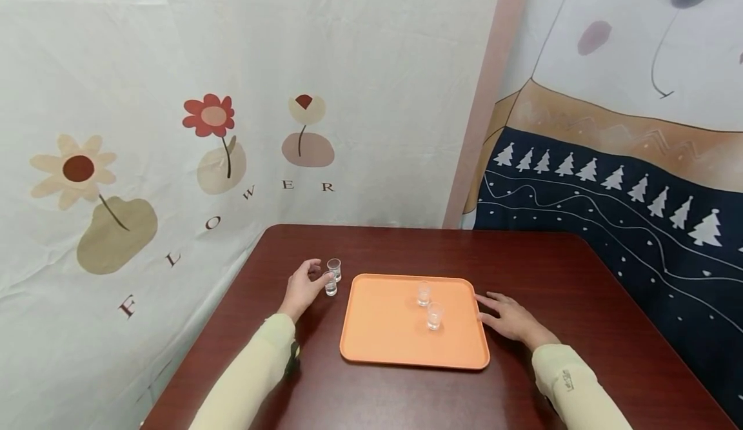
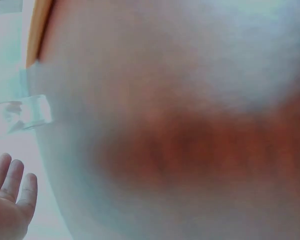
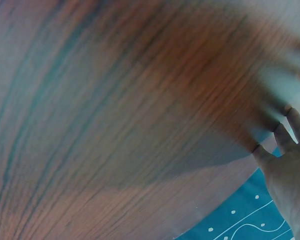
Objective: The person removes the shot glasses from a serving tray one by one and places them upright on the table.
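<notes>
Beside the tray's left edge, my left hand [image 1: 302, 288] has its thumb at the top of a small clear shot glass [image 1: 331, 288]. Whether the thumb touches the glass I cannot tell. A second shot glass [image 1: 335, 269] stands just behind the first. In the left wrist view the fingers of the left hand [image 2: 10, 200] are extended and apart from a clear glass [image 2: 35, 111]. My right hand [image 1: 513, 319] lies by the right edge of the orange tray [image 1: 377, 327], fingers spread. In the right wrist view, fingertips of the right hand [image 3: 285, 170] rest on the tabletop.
On the right half of the tray stand two more clear shot glasses, one farther back [image 1: 424, 296] and one nearer [image 1: 434, 318]. A dark red-brown table [image 1: 406, 394] bears everything. Behind it hangs a pale cloth with printed flowers [image 1: 209, 115].
</notes>
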Motion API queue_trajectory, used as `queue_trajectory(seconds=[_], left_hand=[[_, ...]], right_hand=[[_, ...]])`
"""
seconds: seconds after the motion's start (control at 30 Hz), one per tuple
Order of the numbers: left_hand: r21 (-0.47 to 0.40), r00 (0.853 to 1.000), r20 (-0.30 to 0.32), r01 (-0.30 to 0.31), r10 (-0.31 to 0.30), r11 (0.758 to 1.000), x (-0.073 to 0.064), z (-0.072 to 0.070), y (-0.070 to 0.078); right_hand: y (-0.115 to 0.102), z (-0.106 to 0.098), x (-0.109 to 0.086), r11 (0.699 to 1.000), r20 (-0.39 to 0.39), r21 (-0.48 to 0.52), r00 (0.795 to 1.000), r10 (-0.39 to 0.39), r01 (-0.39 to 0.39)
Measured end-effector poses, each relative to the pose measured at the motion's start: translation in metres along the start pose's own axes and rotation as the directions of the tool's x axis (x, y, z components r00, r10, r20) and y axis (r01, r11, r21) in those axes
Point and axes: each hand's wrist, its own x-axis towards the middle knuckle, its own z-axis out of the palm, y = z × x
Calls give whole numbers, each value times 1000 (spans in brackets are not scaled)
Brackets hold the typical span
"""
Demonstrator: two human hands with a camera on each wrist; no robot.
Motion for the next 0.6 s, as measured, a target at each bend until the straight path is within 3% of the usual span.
queue_trajectory(seconds=[0.3,0.5,0.6], left_hand=[[-67,998,8,-55,55,996,10,-1,32],[-148,995,52,-74,83,986,5,15,47],[-147,992,55,-105,114,983,3,25,53]], right_hand=[[-1,0,-1,1000,-11,-8,1000,-14,14],[-2,-1,-1,1000,-10,-7,1000,-12,12],[-2,-1,0,1000,-11,-13,1000,-17,17]])
